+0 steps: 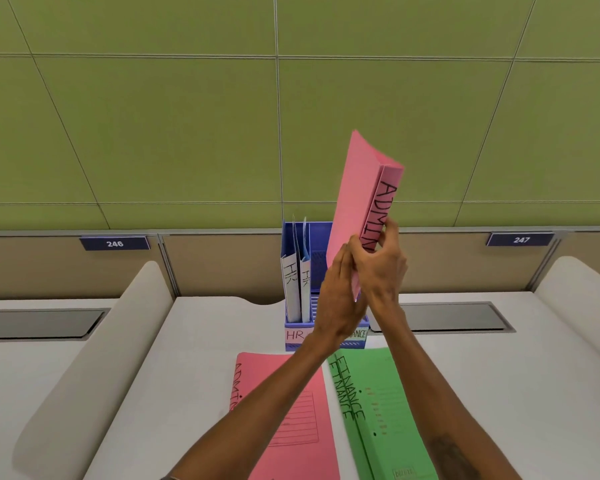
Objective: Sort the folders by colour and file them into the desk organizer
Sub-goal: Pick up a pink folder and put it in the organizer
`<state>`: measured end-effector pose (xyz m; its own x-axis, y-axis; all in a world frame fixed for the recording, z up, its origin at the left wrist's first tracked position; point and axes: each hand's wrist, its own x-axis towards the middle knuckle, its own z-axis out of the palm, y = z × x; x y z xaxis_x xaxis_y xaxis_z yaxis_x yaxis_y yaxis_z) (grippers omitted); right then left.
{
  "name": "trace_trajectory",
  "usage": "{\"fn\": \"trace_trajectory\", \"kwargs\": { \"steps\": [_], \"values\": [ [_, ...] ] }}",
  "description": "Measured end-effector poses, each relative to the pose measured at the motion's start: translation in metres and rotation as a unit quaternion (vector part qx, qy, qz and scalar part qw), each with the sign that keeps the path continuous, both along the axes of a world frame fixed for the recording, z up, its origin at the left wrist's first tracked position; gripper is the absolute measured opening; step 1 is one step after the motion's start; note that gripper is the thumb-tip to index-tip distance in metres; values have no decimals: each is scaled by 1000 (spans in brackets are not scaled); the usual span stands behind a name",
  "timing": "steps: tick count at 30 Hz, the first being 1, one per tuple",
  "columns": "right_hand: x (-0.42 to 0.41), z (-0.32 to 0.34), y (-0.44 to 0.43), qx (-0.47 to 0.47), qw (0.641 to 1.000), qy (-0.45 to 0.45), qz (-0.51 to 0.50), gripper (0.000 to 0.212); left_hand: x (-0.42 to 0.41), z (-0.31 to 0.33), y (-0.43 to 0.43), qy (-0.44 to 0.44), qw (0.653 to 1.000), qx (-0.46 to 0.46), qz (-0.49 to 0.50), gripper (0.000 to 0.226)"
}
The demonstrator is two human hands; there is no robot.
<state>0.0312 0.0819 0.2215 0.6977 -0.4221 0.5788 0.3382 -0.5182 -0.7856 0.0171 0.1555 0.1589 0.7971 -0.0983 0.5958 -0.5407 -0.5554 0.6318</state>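
Observation:
A pink folder (357,192) marked ADMIN stands upright in the air above the blue desk organizer (297,237), tilted to the right. My left hand (338,303) presses its left face and my right hand (383,268) grips its spine near the bottom. Two white folders (295,289) marked HR stand in the organizer's left slot; the HR label (294,335) shows on its front. On the desk in front lie another pink ADMIN folder (298,420) and green FINANCE folders (385,410), side by side.
The white desk (187,358) has raised dividers at left (94,358) and right (579,299), grey cable flaps (39,322) on both sides, and a green panel wall (187,133) behind with number plates 246 and 247.

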Motion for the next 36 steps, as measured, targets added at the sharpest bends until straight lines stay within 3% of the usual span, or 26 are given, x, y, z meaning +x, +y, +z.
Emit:
{"fn": "trace_trajectory", "kwargs": {
  "steps": [5, 9, 18, 25, 36],
  "values": [
    [33, -36, 6, 10, 998, 48, 35, 38, 27, -20, 26, 79, 996, 21, -41, 66],
    [54, -61, 14, 1, 994, 81, 71, 43, 49, -31, 44, 148, 987, 10, -55, 73],
    [82, -115, 28, -6, 989, 129, 77, 47, 83, -53, 69, 292, 951, 9, -104, 59],
    [100, -117, 38, 3, 990, 118, 77, 50, 101, -59, 66, 298, 950, -39, -90, 60],
    [105, -157, 45, -18, 976, 193, 97, 50, 107, -99, 68, 331, 937, -56, -96, 55]
  ]
}}
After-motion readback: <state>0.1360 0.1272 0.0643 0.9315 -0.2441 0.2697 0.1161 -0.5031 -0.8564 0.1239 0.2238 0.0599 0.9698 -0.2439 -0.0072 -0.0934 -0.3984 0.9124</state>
